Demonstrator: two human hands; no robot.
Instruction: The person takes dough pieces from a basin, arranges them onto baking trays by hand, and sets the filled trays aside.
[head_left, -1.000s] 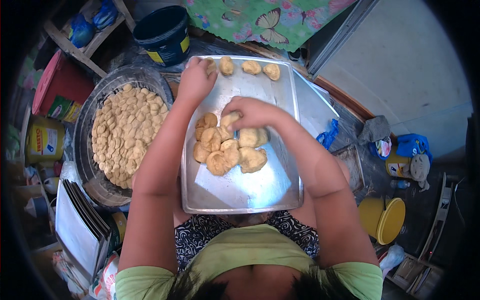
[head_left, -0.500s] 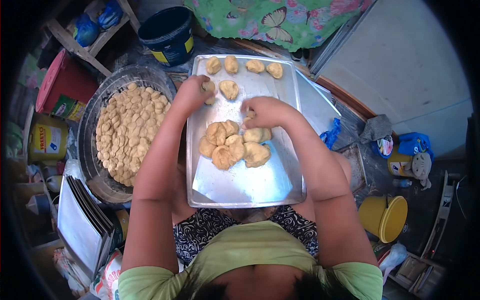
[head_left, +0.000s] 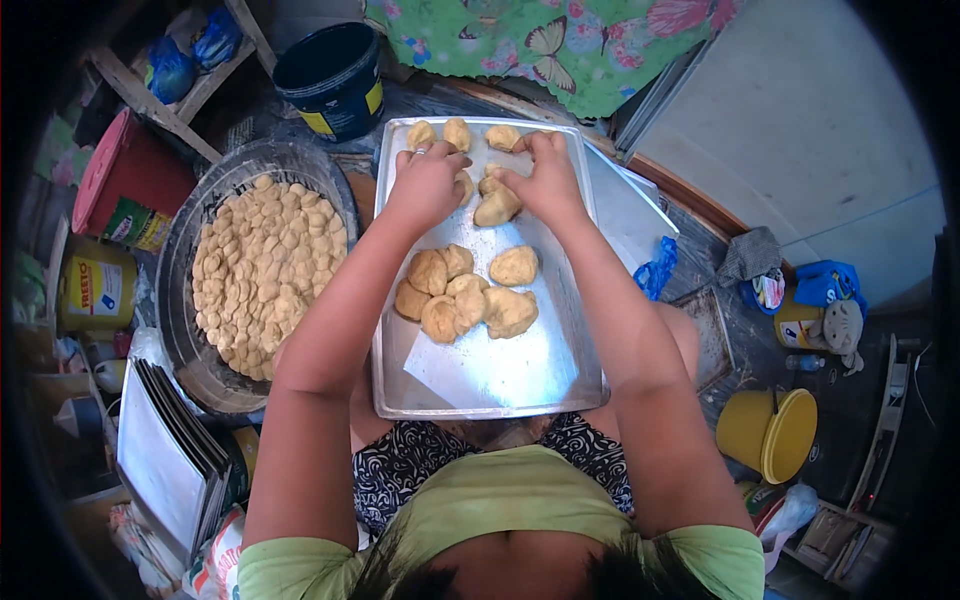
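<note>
On my lap rests a metal baking tray (head_left: 425, 385). My left hand (head_left: 430, 183) curls over its upper left part, its fingers closed about a dough ball (head_left: 463, 188) that shows partly beside them. My right hand (head_left: 545, 180) grips a lumpy piece of dough (head_left: 497, 207) by the thumb side; its upper fingers reach beside a dough ball (head_left: 502, 137) in the far row. Two more balls (head_left: 457, 133) lie at the far left corner. Nearer to me, several larger dough pieces (head_left: 440, 315) sit clustered, with one round piece (head_left: 514, 266) slightly apart. My hands hide some balls.
At left, a wide black basin (head_left: 172, 300) holds many small dough pieces (head_left: 265, 270). Behind it stand a dark bucket (head_left: 330, 85) and a red bucket (head_left: 145, 170). Stacked trays (head_left: 165, 440) lean at lower left. A yellow bucket (head_left: 750, 430) stands at right.
My right hand has moved away from me with the dough piece, up the tray toward the far row. My left hand has shifted slightly right over the balls.
</note>
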